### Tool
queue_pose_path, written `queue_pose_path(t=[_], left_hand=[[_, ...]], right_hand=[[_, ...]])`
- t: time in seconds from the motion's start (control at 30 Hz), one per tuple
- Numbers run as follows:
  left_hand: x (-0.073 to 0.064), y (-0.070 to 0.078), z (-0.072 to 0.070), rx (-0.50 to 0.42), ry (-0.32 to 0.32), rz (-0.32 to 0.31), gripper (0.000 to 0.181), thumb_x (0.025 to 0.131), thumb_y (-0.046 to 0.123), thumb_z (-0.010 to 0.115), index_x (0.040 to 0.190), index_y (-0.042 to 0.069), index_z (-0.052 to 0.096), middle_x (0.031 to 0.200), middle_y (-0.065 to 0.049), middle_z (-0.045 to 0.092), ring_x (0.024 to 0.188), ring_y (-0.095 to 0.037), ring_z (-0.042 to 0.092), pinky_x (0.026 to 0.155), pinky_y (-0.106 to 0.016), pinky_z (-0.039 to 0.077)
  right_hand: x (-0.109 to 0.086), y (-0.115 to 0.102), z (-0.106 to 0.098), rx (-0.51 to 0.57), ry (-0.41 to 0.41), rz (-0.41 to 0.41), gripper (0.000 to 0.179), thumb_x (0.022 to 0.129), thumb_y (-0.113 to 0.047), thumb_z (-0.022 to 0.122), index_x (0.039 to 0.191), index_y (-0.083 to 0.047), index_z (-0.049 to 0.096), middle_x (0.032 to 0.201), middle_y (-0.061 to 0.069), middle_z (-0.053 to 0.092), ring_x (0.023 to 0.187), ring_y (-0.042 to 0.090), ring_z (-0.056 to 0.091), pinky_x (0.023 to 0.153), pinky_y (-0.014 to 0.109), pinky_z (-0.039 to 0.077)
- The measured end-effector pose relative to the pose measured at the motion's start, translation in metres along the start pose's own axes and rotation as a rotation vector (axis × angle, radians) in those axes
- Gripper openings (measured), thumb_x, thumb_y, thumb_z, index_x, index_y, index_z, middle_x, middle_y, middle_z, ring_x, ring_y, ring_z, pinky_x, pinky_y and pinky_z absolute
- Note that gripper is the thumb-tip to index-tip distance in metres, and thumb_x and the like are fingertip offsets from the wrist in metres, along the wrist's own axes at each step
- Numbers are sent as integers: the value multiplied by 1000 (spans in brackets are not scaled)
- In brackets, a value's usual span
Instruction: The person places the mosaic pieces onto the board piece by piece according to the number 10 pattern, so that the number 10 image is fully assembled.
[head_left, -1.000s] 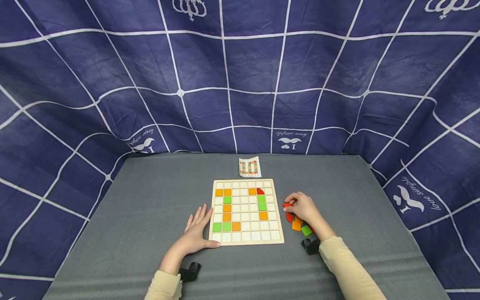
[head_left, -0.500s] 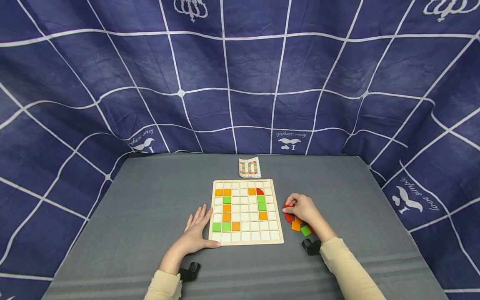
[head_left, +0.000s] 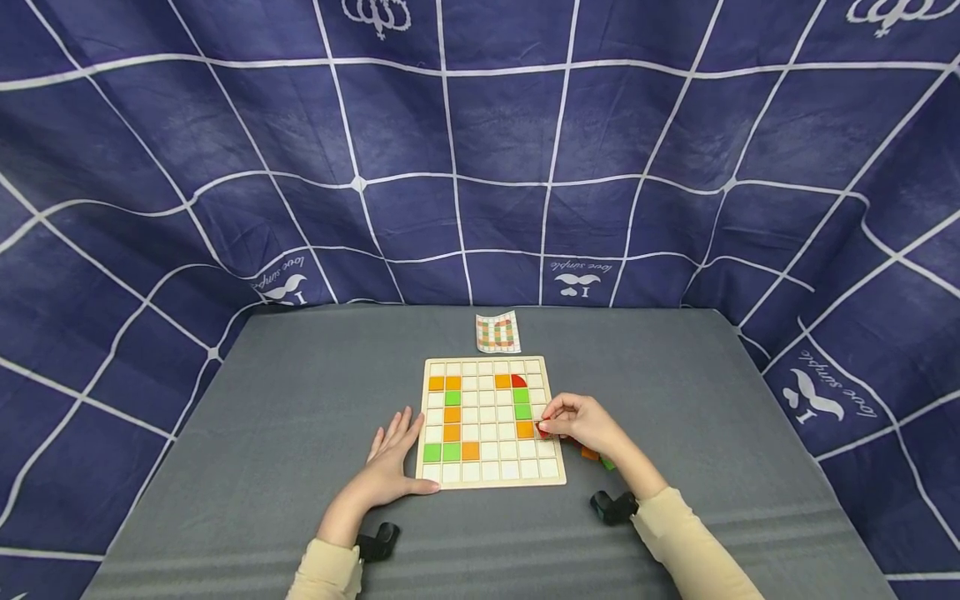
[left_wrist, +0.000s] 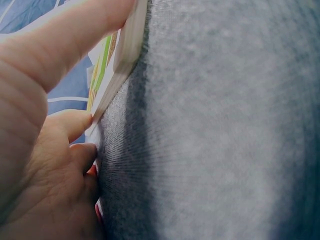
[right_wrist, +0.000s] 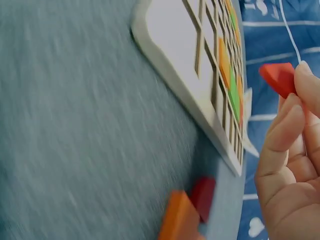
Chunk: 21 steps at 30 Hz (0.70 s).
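A wooden grid board (head_left: 491,482) lies on the table, with orange and green square tiles and a red quarter-round tile (head_left: 518,382) set in its cells. My left hand (head_left: 388,465) rests at the board's left edge, fingers spread, thumb at the near left corner. Between thumb and fingers my right hand (head_left: 588,423) pinches a red tile (right_wrist: 279,78) with a curved edge, over the board's right side. Below and right of that hand lie loose pieces, among them an orange tile (right_wrist: 179,215) and a dark red one (right_wrist: 204,197); the hand partly hides them in the head view.
Beyond the board's far edge lies a small pattern card (head_left: 498,332) with a coloured grid printed on it. Grey cloth (head_left: 337,358) covers the table. A dark blue curtain (head_left: 495,217) with white lines hangs behind and at both sides.
My right hand has lifted a red tile from the loose pieces and moved left with it to the board's right edge. The left hand stays in place.
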<state>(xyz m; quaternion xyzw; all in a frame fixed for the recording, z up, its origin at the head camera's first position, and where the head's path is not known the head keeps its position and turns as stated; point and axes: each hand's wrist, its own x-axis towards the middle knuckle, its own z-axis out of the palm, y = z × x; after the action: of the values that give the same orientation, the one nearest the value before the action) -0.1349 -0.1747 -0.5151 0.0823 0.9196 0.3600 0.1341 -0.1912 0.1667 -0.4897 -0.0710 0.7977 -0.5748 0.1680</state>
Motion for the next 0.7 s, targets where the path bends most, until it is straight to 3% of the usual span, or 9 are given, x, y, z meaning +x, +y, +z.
queue_pose_path(t=[0.2, 0.4, 0.7], left_hand=[[-1, 1, -1, -8, 2, 9, 119, 65, 32, 92, 156, 4, 21, 164, -21, 7, 153, -39, 1, 121, -58, -3], [-2, 2, -1, -16, -4, 9, 119, 65, 31, 92, 157, 4, 21, 164, -21, 7, 153, -39, 0, 121, -58, -4], [-1, 0, 0, -11, -3, 9, 120, 65, 32, 92, 157, 4, 21, 165, -20, 6, 153, -38, 0, 121, -58, -4]], right_hand=[[-3, 6, 17, -81, 2, 1, 16, 82, -12, 78, 89, -1, 69, 77, 5, 72, 65, 13, 64, 59, 22, 51], [-6, 7, 28, -239, 54, -21, 9, 80, -14, 80, 83, -9, 74, 74, 0, 72, 63, 8, 62, 59, 21, 50], [-11, 2, 42, -384, 155, -57, 12, 77, -12, 83, 75, -13, 71, 70, -5, 67, 59, 6, 58, 55, 19, 46]])
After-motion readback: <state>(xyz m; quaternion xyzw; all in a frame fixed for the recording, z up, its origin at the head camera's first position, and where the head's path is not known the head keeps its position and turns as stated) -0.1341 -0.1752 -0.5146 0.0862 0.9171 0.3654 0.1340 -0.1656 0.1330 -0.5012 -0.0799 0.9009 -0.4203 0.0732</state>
